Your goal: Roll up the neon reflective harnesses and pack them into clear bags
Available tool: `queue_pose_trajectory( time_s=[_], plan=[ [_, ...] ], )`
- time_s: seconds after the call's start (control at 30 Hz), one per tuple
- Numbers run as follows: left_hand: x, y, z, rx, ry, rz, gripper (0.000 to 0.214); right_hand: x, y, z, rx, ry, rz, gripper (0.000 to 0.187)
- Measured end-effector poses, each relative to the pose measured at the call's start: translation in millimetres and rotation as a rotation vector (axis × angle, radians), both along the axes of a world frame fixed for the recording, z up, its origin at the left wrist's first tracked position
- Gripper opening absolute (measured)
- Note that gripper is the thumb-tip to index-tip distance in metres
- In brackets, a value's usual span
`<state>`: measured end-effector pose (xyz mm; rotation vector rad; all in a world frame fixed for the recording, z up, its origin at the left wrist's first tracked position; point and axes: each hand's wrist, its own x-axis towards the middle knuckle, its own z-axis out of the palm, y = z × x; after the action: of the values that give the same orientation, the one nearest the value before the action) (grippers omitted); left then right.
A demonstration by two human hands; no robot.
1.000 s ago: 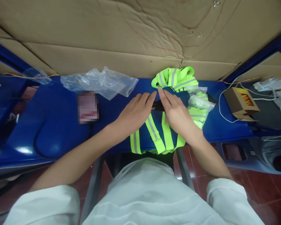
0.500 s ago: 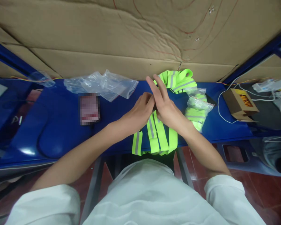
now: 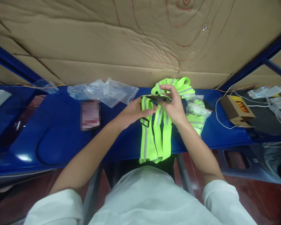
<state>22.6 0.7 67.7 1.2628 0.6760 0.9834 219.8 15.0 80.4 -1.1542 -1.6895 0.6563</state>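
My left hand (image 3: 131, 112) and my right hand (image 3: 173, 104) together hold up a neon-yellow reflective strap harness (image 3: 154, 137) by its dark top band, just above the blue bench (image 3: 61, 137). Its grey-striped straps hang down toward my lap. The fingers of both hands are closed on the band. Behind my hands, against the cardboard, lies a heap of the same neon straps (image 3: 175, 84). To the right of my right hand sits a clear bag with folded straps inside (image 3: 196, 114).
Empty clear plastic bags (image 3: 105, 91) lie at the back left of the bench, and a small dark card (image 3: 90, 114) lies in front of them. A small open cardboard box (image 3: 236, 107) and white cables (image 3: 267, 93) are on the right. A cardboard wall (image 3: 131, 40) closes the back.
The harness lay spread on the bench under my hands; both hands have gathered its straps together and lifted the top band off the surface.
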Motion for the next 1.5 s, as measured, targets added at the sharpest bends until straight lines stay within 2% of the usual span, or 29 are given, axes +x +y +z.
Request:
queue_pose_trajectory(
  time_s=[0.07, 0.13, 0.23, 0.33, 0.43, 0.53, 0.67, 0.8, 0.9, 0.97, 1.03, 1.17, 1.23, 1.37, 1.5],
  plan=[
    [3.4, 0.5, -6.8, -0.01, -0.006, 0.1, 0.052, 0.8, 0.6, -5.4, -0.097, 0.007, 0.092, 0.066],
    [3.5, 2.3, -11.9, -0.07, -0.084, 0.111, 0.04, 4.2, 0.9, -10.5, -0.161, 0.03, 0.222, 0.08],
    [0.5, 6.2, -18.1, -0.236, -0.255, 0.115, 0.044, 10.3, 2.1, -21.7, -0.264, 0.093, 0.368, 0.084],
    [-1.1, 8.6, -23.5, -0.335, -0.338, 0.138, 0.047, 11.6, 2.3, -35.8, -0.436, 0.232, 0.509, 0.082],
    [1.2, 6.8, -28.7, -0.374, -0.328, 0.105, 0.047, 6.0, -0.2, -46.5, -0.58, 0.394, 0.504, 0.065],
    [7.1, 1.1, -34.5, -0.279, -0.253, 0.11, 0.041, -2.6, -3.7, -50.9, -0.62, 0.511, 0.41, 0.048],
    [14.0, -5.4, -44.6, -0.144, -0.164, 0.098, 0.033, -10.6, -7.1, -51.8, -0.585, 0.599, 0.325, 0.038],
    [12.2, -2.3, -54.1, -0.238, -0.142, 0.075, 0.042, -13.4, -10.2, -53.1, -0.581, 0.695, 0.162, 0.039],
    [8.1, 2.6, -57.7, -0.276, -0.12, 0.042, 0.055, -14.6, -12.9, -56.6, -0.556, 0.687, 0.137, 0.049],
    [6.3, 4.2, -59.1, -0.253, -0.136, -0.002, 0.055, -14.9, -14.6, -58.9, -0.46, 0.608, 0.167, 0.05],
    [6.2, 3.3, -60.5, -0.227, -0.149, -0.039, 0.052, -14.0, -15.5, -59.8, -0.301, 0.468, 0.169, 0.044],
    [13.9, -6.9, -63.2, -0.224, -0.122, -0.037, 0.053, -10.9, -13.9, -60.6, 0.002, 0.132, 0.012, 0.04],
    [20.6, -13.8, -63.8, -0.23, -0.117, 0.015, 0.055, -10.7, -10.8, -63.6, 0.022, 0.067, -0.031, 0.044],
    [29.1, -21.6, -61.3, -0.27, -0.144, 0.132, 0.051, -9.6, -2.0, -63.8, -0.021, 0.054, 0.04, 0.058],
    [25.3, -20.0, -55.0, -0.327, -0.156, 0.189, 0.047, 0.9, 3.0, -38.5, 0.133, -0.092, 0.184, 0.099]
  ],
)
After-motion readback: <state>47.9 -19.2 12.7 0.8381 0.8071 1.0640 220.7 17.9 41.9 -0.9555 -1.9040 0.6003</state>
